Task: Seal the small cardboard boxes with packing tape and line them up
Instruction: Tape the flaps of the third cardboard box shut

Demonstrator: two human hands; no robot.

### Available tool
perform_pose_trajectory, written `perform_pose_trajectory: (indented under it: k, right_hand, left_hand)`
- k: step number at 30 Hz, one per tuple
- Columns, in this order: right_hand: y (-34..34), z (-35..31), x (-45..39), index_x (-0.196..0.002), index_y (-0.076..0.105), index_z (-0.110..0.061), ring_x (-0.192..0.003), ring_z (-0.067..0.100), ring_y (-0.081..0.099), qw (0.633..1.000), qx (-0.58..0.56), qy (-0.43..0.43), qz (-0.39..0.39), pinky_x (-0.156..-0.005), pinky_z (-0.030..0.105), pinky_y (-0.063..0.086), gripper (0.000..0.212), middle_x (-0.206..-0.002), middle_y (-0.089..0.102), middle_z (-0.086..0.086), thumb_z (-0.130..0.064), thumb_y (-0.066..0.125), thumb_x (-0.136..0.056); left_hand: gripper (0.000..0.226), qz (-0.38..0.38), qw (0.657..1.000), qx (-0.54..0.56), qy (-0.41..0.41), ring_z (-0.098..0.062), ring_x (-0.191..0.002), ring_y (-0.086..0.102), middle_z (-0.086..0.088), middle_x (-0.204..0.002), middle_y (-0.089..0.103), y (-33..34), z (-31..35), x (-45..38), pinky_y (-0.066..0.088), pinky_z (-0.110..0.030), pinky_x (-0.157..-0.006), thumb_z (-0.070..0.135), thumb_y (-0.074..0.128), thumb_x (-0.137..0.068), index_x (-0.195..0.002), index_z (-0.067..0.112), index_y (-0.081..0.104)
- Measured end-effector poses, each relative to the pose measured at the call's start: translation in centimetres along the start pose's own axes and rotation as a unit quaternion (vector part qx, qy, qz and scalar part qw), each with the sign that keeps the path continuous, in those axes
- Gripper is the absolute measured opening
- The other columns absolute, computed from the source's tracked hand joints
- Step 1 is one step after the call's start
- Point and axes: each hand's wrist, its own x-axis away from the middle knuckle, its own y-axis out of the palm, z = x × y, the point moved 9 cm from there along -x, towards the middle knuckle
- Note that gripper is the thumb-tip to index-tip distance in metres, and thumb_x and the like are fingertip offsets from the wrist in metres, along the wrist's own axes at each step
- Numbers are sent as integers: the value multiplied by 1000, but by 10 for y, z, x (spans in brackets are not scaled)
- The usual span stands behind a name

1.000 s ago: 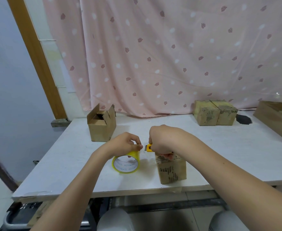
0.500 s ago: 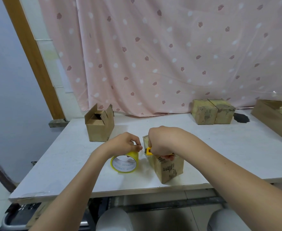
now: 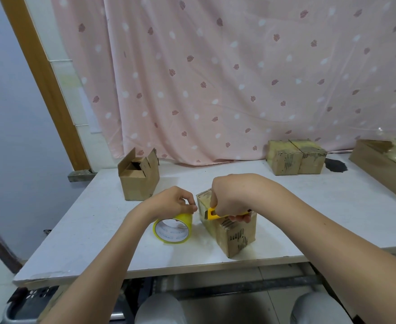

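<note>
white table point(image 3: 332, 206) | box point(image 3: 236, 237) turned since earlier | right hand point(image 3: 229, 195) grip clamps cutter point(image 3: 212, 213) | left hand point(image 3: 173, 202) pinches tape roll point(image 3: 172, 230)

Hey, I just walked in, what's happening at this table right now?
A person is taping up small cardboard boxes at a white table. The left hand holds the yellow tape roll, which stands on edge beside the box being sealed. The right hand grips a yellow cutter at that box's top edge, apparently to cut the tape. Two closed boxes sit side by side at the back right, and an open box waits at the back left.
</note>
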Motion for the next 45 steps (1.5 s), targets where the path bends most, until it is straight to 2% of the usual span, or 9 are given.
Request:
perform_pose_trajectory:
  k: [5,13,18,21,24,26,31,40,45]
  right_hand:
    - [14,2,6,-121,68,-11,-47,19,56,997,-61,0,-53,-60,26,50,35,-74,65,6,-12,49,-91]
    - [-31,36,20,-120,67,-32,-44,17,55,957,-275,-38,79,-44,21,46,36,-70,66,4,-15,49,-95]
    - [-19,100,-11,-138,54,-34,-49,20,60,940,-265,48,209,-43,21,42,41,-94,64,6,-20,36,-103]
    - [23,139,-38,-145,44,-24,-72,24,65,945,-218,130,207,-62,29,52,43,-134,55,11,-20,37,-103]
    - [67,161,-58,-125,49,-11,-98,30,59,948,-190,183,176,-71,33,46,29,-127,57,14,-25,44,-100]
    - [86,164,-65,-103,45,-11,-86,26,54,950,-182,188,170,-59,32,39,14,-109,59,11,-25,48,-99]
    - [103,163,-73,-94,41,-11,-77,23,49,946,-177,188,198,-50,27,30,18,-78,44,0,-23,55,-94]
    - [103,166,-72,-96,50,-14,-94,27,58,937,-191,217,195,-65,29,40,25,-101,61,7,-39,57,-96]
    - [19,110,-43,-121,60,-10,-111,30,55,878,-239,81,406,-87,37,45,32,-121,59,12,-31,46,-101]
  left_hand:
    - [17,23,1000,-7,-6,-10,-48,31,6,-52,39,-10,-7,3,29,-26,-57,30,64,-96,-85,19,69]
    - [24,-8,1000,-18,-15,-10,-50,36,8,-51,41,-10,-6,5,34,-25,-61,44,67,-92,-89,21,69]
    - [33,-29,999,-10,-29,-11,-56,43,3,-62,48,-8,-5,6,35,-24,-62,48,80,-79,-85,18,66]
    - [33,-35,999,-5,-33,-9,-59,54,4,-65,59,-6,-5,5,42,-23,-67,46,82,-78,-86,17,67]
    - [31,-37,998,-26,-47,-6,-59,57,6,-68,64,-10,-6,4,42,-23,-67,46,82,-78,-85,19,68]
    - [30,-50,996,-41,-54,-5,-57,56,8,-66,64,-10,-6,2,41,-24,-67,47,81,-78,-85,21,68]
    - [31,-62,994,-62,-60,-6,-59,53,9,-67,62,-9,-6,-1,39,-24,-66,48,81,-78,-87,21,69]
    - [29,-55,994,-81,-53,-6,-61,50,14,-62,56,-11,-6,-3,38,-22,-64,47,81,-78,-86,20,74]
    - [29,-50,994,-72,-58,-10,-68,54,11,-68,60,-14,-11,-3,41,-25,-71,50,82,-76,-85,23,75]
